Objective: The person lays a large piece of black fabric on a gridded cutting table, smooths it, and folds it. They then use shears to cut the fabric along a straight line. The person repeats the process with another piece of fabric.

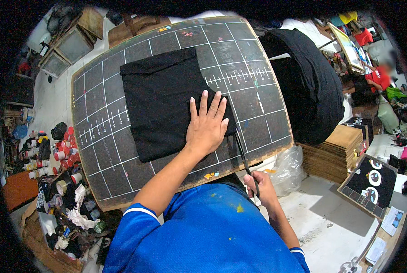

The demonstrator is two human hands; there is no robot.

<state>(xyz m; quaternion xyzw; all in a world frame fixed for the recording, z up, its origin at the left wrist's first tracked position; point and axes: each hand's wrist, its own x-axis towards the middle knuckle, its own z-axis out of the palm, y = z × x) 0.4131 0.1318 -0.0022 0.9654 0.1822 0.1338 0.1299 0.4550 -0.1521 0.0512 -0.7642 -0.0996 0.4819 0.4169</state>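
Observation:
A folded piece of black fabric (160, 98) lies flat on a dark board (117, 168) ruled with white grid lines. My left hand (206, 125) presses down on the fabric near its right edge, palm flat and fingers spread. Beyond the board's near edge, my right hand (261, 186) is closed round the handles of a pair of scissors (244, 157). The blades point away from me, with their tips at the fabric's lower right corner. Whether the blades are apart cannot be made out.
A big heap of black cloth (303, 86) stands against the board's right side. Below it are stacked cardboard sheets (333, 148) and a clear plastic bag (287, 166). Paint pots (66, 152) and clutter crowd the left floor. A person in red (380, 78) is at far right.

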